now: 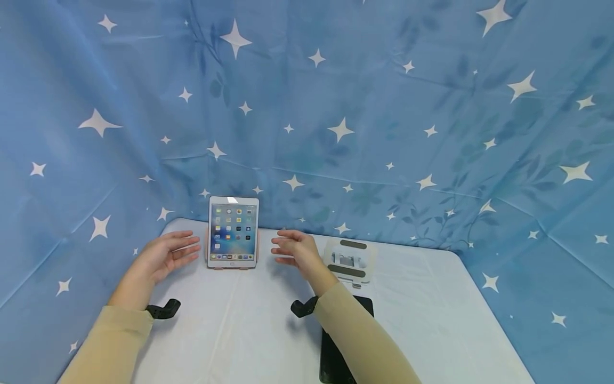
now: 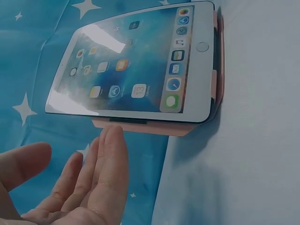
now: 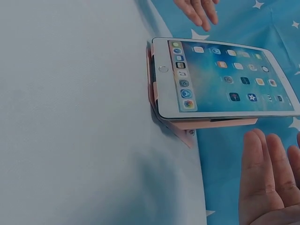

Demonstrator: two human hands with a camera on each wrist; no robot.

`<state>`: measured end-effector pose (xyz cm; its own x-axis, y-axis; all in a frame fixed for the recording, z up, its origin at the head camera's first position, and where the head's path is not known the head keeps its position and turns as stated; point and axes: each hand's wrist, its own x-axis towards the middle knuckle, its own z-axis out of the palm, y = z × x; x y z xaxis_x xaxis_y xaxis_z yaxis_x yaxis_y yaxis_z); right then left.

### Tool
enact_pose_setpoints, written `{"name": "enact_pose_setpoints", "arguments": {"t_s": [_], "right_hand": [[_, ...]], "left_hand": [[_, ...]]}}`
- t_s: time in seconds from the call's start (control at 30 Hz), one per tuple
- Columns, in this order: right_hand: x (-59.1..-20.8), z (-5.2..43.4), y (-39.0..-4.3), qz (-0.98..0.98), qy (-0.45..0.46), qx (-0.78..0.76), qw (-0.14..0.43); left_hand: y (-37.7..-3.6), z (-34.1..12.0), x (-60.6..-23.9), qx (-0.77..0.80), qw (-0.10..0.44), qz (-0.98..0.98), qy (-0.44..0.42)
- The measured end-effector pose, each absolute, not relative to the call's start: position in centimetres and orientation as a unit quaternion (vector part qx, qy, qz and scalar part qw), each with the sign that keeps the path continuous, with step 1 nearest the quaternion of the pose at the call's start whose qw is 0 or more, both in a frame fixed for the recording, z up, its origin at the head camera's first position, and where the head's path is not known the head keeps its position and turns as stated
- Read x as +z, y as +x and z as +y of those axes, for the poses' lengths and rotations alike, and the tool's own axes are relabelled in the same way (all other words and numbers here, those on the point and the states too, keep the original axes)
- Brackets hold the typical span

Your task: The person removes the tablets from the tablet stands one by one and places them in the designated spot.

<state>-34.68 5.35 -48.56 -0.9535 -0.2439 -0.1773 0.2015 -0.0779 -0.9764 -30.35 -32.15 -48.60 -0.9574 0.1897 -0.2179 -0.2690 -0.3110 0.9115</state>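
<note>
My left hand (image 1: 165, 256) at nine o'clock and right hand (image 1: 295, 249) at three o'clock flank the lit tablet (image 1: 233, 231) on its pink stand (image 3: 180, 125), fingers straight, holding nothing.

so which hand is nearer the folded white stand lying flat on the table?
Right. The right hand hovers just left of the white stand; the left hand is farther, beyond the upright white tablet.

White tablet (image 1: 233, 231), screen lit w/ apps, upright on pink stand (image 1: 233, 266)
</note>
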Motion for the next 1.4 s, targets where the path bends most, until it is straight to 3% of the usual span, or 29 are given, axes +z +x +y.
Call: {"name": "enact_pose_setpoints", "arguments": {"t_s": [0.73, 1.4], "right_hand": [[-47.0, 3.6, -36.8, 0.667, -0.031, -0.729, 0.151], [-46.4, 1.5, -38.7, 0.658, -0.017, -0.740, 0.139]], "left_hand": [[-33.4, -33.1, -47.0, 0.792, 0.159, 0.590, 0.019], [-35.6, -32.3, -45.6, 0.758, 0.128, 0.639, 0.006]]}}
